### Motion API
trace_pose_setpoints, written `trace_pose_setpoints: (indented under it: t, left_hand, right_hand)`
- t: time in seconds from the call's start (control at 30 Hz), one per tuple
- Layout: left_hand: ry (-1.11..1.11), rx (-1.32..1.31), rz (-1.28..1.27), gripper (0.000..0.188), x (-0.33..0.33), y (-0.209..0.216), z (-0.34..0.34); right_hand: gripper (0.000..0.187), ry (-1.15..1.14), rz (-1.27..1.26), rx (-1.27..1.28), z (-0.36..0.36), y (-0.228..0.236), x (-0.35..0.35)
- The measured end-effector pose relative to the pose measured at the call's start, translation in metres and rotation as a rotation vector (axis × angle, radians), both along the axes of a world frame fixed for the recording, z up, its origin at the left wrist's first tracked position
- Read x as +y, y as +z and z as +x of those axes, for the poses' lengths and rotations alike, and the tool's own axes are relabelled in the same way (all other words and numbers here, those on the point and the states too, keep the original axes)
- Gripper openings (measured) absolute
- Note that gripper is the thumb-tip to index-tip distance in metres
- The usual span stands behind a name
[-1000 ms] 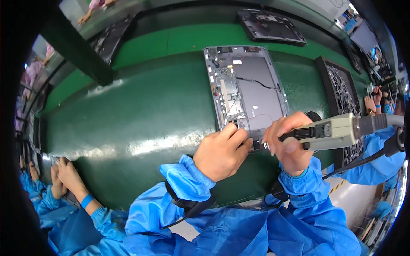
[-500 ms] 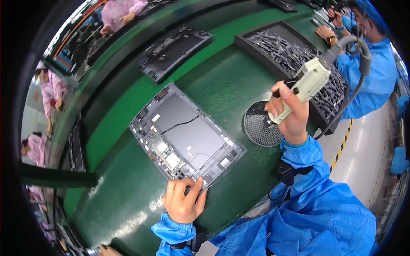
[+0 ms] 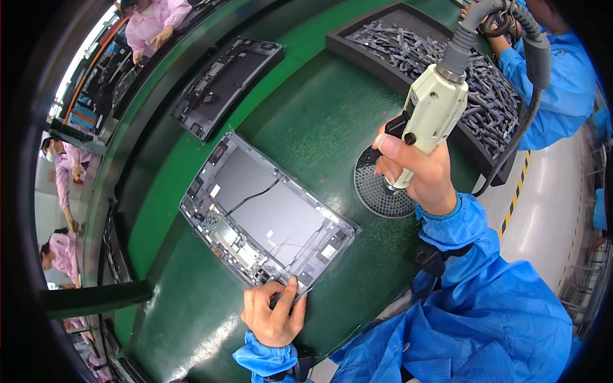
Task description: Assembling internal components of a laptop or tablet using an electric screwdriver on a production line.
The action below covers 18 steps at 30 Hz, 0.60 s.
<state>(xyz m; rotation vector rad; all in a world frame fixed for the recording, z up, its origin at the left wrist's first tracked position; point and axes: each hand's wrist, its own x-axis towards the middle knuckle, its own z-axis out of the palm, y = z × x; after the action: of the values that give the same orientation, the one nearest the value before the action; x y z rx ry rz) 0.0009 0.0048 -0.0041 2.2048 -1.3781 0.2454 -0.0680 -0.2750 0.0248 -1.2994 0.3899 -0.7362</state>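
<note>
My right hand (image 3: pixel 426 173) is wrapped round a cream-coloured electric screwdriver (image 3: pixel 434 105), with a thick grey cable at its top. Its lower end is over the round dark screw tray (image 3: pixel 383 203), which has a dimpled surface; the bit tip cannot be made out. At the near corner of an open laptop chassis (image 3: pixel 274 207), my left hand (image 3: pixel 273 314) pinches the edge between thumb and fingers. Inside the chassis lie a circuit board (image 3: pixel 233 242), a black cable (image 3: pixel 254 196) and a large bare grey panel. The fingers hide part of that corner.
A second open chassis (image 3: pixel 223 86) lies on the bright green strip beyond. At the far right stands a black bin (image 3: pixel 338 43) heaped with small dark strips. A blue-sleeved person (image 3: pixel 554 83) works beside it, while people in pink work across the line. A dark bar (image 3: pixel 96 300) juts in at left.
The screwdriver in my right hand has tipped more upright and looks closer, its end still over the screw tray. My left hand keeps the chassis corner. The whole view has shifted slightly.
</note>
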Motion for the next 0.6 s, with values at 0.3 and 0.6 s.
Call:
trace_pose_setpoints:
  t: [0.3,0.6]
  left_hand:
    - [0.011,-0.004,0.022,0.038,-0.002,0.003,-0.004]
    - [-0.051,0.035,-0.043,0.042,0.021,0.002,0.013]
  right_hand:
    - [0.017,0.017,-0.025,-0.036,-0.002,-0.002,-0.002]
    - [0.028,0.120,-0.008,-0.231,-0.011,0.001,-0.008]
